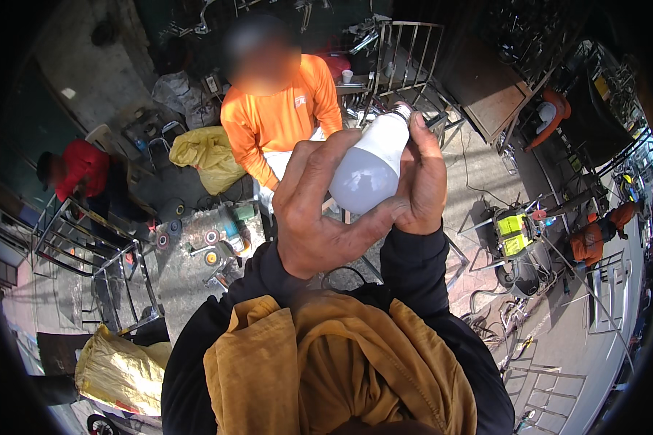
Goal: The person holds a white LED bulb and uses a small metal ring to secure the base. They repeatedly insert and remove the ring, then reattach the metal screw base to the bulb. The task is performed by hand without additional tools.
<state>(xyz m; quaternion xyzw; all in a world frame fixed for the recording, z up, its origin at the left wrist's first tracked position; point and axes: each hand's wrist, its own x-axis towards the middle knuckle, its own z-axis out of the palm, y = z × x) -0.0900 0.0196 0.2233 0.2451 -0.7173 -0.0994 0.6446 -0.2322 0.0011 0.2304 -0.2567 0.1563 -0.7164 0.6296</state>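
Observation:
A white light bulb [376, 156] is held up in front of my chest, tilted with its frosted globe toward the lower left and its screw base toward the upper right. My left hand [312, 217] is closed around the globe, its fingers along the left side and its thumb beneath. Against the bulb's right side, my right hand [424, 177] grips near the white neck, its thumb reaching up by the base. Some of the right fingers are hidden behind the bulb.
Opposite me is a person in an orange shirt [279, 119]. A worktable [181, 279] with grinders and discs stands to the left, near metal frames [87, 250] and a person in red [87, 170]. Yellow sacks [209, 156] lie beyond. Machinery with a bright yellow part [513, 233] is at right.

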